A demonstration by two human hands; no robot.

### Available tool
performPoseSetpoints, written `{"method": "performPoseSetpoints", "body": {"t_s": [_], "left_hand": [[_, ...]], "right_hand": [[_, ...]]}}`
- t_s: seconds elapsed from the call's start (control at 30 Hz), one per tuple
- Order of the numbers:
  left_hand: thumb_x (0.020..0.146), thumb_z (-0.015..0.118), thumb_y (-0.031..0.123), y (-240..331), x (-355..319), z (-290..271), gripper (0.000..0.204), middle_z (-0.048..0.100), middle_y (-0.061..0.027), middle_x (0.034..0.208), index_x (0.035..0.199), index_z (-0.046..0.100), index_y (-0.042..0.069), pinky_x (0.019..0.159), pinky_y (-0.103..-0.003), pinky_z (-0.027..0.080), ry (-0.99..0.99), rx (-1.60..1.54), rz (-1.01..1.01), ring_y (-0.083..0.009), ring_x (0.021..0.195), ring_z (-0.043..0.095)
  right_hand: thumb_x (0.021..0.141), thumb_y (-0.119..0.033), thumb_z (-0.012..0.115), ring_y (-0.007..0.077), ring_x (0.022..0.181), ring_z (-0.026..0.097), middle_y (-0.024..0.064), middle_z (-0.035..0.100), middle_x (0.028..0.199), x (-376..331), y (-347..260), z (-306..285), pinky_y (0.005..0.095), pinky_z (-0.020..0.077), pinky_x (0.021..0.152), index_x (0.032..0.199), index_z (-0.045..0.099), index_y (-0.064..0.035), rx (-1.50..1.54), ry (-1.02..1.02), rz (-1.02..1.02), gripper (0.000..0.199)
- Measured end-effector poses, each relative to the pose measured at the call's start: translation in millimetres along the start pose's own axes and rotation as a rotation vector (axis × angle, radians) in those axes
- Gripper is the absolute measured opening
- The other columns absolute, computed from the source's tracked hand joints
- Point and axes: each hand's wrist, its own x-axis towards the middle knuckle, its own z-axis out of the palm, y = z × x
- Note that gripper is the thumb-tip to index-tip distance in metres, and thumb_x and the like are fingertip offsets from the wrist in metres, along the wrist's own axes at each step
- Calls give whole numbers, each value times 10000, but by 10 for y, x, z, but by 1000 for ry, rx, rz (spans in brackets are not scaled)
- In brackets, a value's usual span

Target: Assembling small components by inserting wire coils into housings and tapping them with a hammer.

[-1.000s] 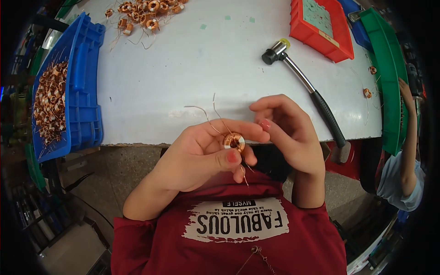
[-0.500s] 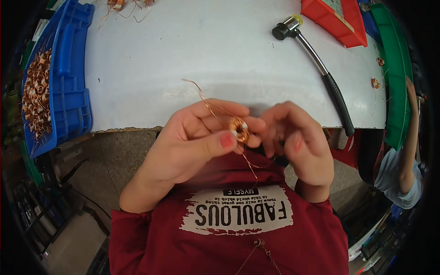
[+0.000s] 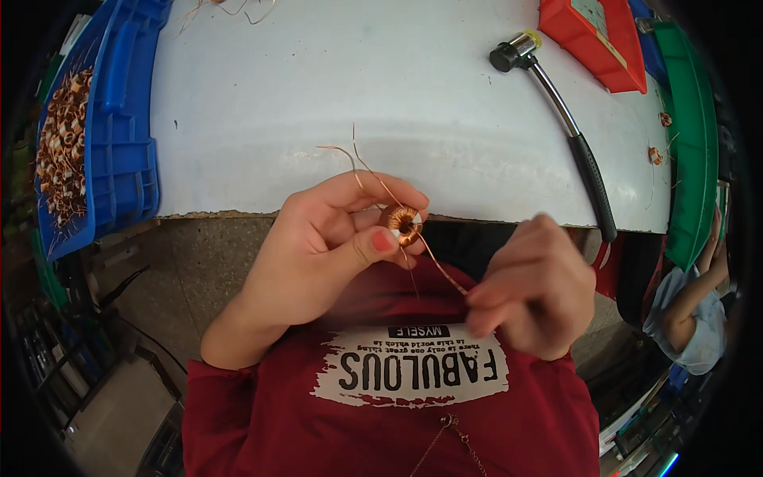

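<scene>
Between the thumb and fingers of my left hand (image 3: 334, 238) is a small ring coil (image 3: 405, 225) wound with copper wire, with white patches on its ring. Two wire ends stick up from it past my index finger. Below the coil a short end hangs down, and a longer copper wire (image 3: 442, 271) runs down to the right. My right hand (image 3: 540, 290), slightly blurred, pinches the far end of that wire in its closed fingers. Both hands are held just off the near edge of the white table (image 3: 318, 95).
A blue bin (image 3: 119, 151) full of copper coils stands at left. A hammer (image 3: 564, 119) lies on the right, near a red tray (image 3: 600, 48) and a green bin (image 3: 691, 143). Loose coils (image 3: 656, 155) lie beside the green bin. Another person's arm (image 3: 699, 294) shows at far right.
My right hand has moved down and away from the coil, now pinching a wire end that stretches out from it. My left hand keeps the coil, turned a little.
</scene>
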Motion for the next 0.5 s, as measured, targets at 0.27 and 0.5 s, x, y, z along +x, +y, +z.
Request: {"method": "performPoseSetpoints", "body": {"t_s": [0.27,0.5], "left_hand": [[897,544,0,19,71,22,294,598,-198,1118,1179,515,-75,670,-257,530,-52,-194,-25,-186,792,629],[885,558,-4,75,39,-47,284,612,-224,1081,1152,517,-90,563,-264,535,-165,-422,-193,-214,677,644]], "right_hand": [[693,-272,805,93,604,445,-18,580,704,-89,-3,140,234,353,525,730,665,-113,-281,-5,-266,215],[795,-318,725,103,596,439,11,576,732,-136,16,138,237,354,520,768,665,-95,-320,-2,-431,233]]}}
